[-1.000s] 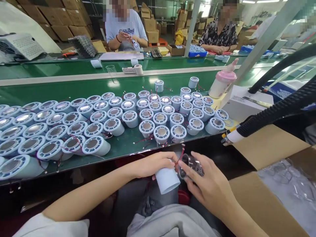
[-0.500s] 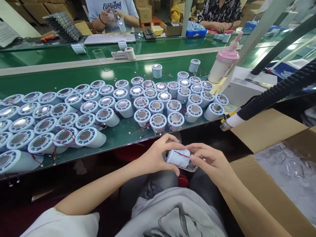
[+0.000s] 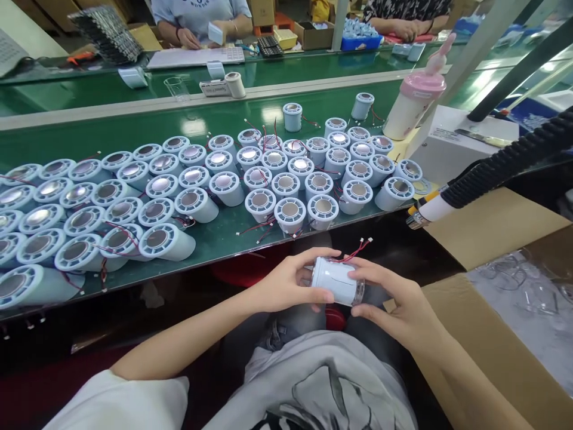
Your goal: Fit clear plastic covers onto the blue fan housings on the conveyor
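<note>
Pale blue cylinder [image 3: 333,283] lies sideways above the person's lap, its left end pinched between the left hand's [image 3: 289,285] thumb and fingers, while the right hand [image 3: 398,301] curls fingers and thumb about the other end, where a clear rim [image 3: 359,292] shows and red wires [image 3: 356,251] rise. Beyond the hands, rows of similar cylinders [image 3: 290,215] stand on the green worktop [image 3: 219,242]; farther off, near a pink-lidded bottle [image 3: 412,104], two more stand apart.
</note>
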`<state>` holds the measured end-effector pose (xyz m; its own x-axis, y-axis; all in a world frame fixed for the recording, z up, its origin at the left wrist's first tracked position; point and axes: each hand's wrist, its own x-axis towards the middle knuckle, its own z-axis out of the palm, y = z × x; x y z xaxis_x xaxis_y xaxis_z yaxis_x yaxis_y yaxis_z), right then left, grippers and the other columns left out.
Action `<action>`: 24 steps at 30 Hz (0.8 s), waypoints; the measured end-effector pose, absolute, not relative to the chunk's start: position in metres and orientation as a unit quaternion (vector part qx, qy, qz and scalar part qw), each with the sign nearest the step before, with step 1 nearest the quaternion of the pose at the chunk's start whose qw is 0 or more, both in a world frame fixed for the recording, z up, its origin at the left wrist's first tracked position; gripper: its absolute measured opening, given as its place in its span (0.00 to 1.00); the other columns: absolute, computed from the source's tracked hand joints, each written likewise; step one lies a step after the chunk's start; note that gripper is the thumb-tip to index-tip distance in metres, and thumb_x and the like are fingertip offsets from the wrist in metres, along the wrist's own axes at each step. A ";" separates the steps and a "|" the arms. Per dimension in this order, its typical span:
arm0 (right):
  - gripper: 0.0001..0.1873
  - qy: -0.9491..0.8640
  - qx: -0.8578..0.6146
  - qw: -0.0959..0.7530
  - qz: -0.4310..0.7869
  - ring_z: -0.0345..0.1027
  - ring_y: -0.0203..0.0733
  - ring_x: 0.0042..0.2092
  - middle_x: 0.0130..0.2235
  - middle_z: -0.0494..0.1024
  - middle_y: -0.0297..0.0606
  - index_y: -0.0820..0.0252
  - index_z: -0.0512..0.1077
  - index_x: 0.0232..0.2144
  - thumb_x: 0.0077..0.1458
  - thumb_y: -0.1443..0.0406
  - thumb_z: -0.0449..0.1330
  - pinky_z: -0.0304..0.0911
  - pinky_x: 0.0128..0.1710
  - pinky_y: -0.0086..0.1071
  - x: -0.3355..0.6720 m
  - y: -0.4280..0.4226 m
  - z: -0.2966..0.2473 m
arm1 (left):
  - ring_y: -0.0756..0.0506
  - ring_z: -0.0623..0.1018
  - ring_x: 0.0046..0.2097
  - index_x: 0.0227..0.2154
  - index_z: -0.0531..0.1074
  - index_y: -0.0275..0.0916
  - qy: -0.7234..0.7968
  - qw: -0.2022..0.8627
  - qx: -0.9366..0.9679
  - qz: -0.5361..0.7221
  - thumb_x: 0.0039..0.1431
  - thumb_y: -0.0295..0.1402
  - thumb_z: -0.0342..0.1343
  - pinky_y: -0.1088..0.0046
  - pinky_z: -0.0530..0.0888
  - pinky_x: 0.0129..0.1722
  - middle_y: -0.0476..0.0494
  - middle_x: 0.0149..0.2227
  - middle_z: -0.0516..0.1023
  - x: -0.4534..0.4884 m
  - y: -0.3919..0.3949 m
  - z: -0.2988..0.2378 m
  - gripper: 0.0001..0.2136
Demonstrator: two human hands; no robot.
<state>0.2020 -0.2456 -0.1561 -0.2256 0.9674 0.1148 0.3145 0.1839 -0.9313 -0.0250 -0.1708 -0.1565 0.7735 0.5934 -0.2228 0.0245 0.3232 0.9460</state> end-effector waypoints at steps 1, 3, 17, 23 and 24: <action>0.20 -0.655 -0.482 0.389 0.433 0.67 0.51 0.57 0.58 0.71 0.39 0.48 0.72 0.49 0.54 0.65 0.67 0.68 0.53 0.41 0.202 -0.248 -0.156 | 0.44 0.77 0.42 0.58 0.63 0.46 0.276 0.761 0.558 0.184 0.49 0.36 0.67 0.70 0.78 0.34 0.40 0.50 0.72 -0.026 -0.171 -0.155 0.33; 0.19 -0.627 -0.479 0.382 0.481 0.68 0.50 0.55 0.58 0.70 0.40 0.48 0.70 0.49 0.55 0.64 0.66 0.71 0.49 0.39 0.203 -0.249 -0.154 | 0.43 0.76 0.46 0.57 0.64 0.46 0.270 0.740 0.585 0.190 0.46 0.35 0.69 0.69 0.77 0.40 0.40 0.52 0.72 -0.028 -0.171 -0.152 0.34; 0.21 -0.413 -0.487 0.647 0.416 0.69 0.50 0.54 0.52 0.74 0.44 0.54 0.65 0.46 0.52 0.59 0.67 0.67 0.51 0.43 0.214 -0.224 -0.226 | 0.37 0.73 0.55 0.53 0.70 0.33 0.303 0.762 0.514 0.250 0.42 0.36 0.71 0.61 0.68 0.55 0.35 0.51 0.77 0.061 -0.114 -0.177 0.33; 0.22 -0.397 -0.519 0.686 0.320 0.70 0.50 0.52 0.51 0.74 0.47 0.56 0.63 0.46 0.53 0.56 0.65 0.68 0.49 0.43 0.238 -0.201 -0.247 | 0.37 0.76 0.50 0.45 0.75 0.32 0.243 0.766 0.552 0.224 0.44 0.40 0.70 0.59 0.66 0.55 0.36 0.46 0.79 0.115 -0.081 -0.177 0.26; 0.23 -0.402 -0.519 0.684 0.319 0.70 0.50 0.52 0.50 0.74 0.48 0.57 0.63 0.46 0.53 0.56 0.65 0.69 0.49 0.43 0.240 -0.199 -0.247 | 0.38 0.75 0.50 0.45 0.75 0.32 0.239 0.764 0.557 0.221 0.44 0.40 0.69 0.59 0.66 0.55 0.36 0.46 0.79 0.115 -0.079 -0.177 0.25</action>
<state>0.2397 -0.1987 -0.2465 0.4726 0.8535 0.2196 -0.0187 0.2588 -0.9658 0.1149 -0.0788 -0.1770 0.7883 0.6038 -0.1182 -0.0719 0.2812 0.9569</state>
